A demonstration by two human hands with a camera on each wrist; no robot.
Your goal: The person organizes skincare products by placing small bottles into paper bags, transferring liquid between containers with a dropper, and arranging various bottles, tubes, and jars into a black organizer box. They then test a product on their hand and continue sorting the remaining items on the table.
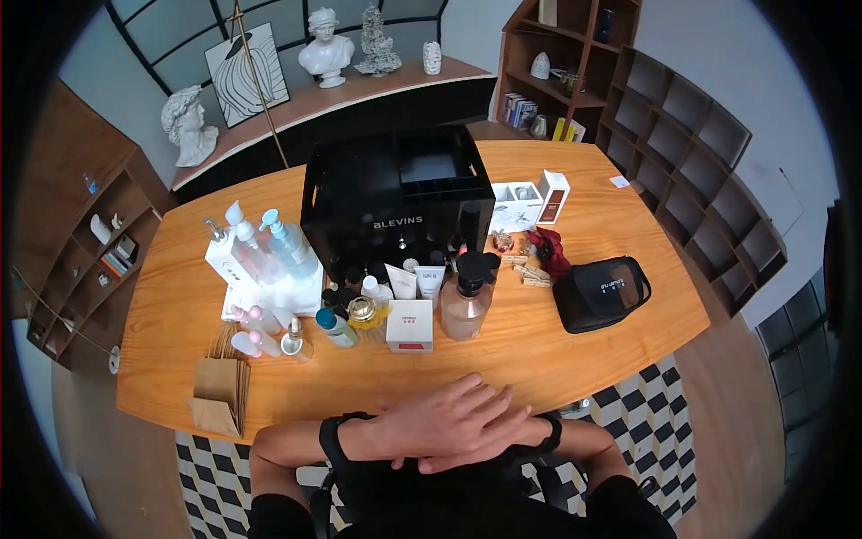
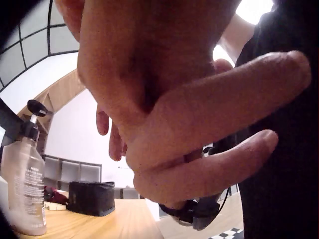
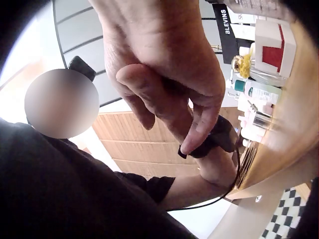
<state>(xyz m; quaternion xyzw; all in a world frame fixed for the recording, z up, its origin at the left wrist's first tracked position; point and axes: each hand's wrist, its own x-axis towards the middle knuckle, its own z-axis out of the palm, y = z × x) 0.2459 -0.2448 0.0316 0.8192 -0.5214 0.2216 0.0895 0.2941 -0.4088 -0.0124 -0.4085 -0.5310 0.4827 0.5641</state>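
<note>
My left hand (image 1: 449, 418) lies across my right hand (image 3: 167, 64) just off the table's front edge, its fingers stretched out to the right. The right hand is mostly hidden under it in the head view; in the right wrist view its fingers bend loosely beside the other wrist. No object shows in either hand. Nearest beyond them on the table stand a white box with a red patch (image 1: 409, 326), a pink pump bottle with a black top (image 1: 466, 310), a bottle with a teal cap (image 1: 337, 328) and a round jar with a gold lid (image 1: 362, 311).
A large black BLEVINS box (image 1: 395, 193) stands at the middle back. Pump bottles (image 1: 292, 251) stand on its left, with folded paper bags (image 1: 218, 391) at the front left. A black pouch (image 1: 602, 295), a dark red cloth (image 1: 549, 254) and a white box (image 1: 515, 208) are on the right.
</note>
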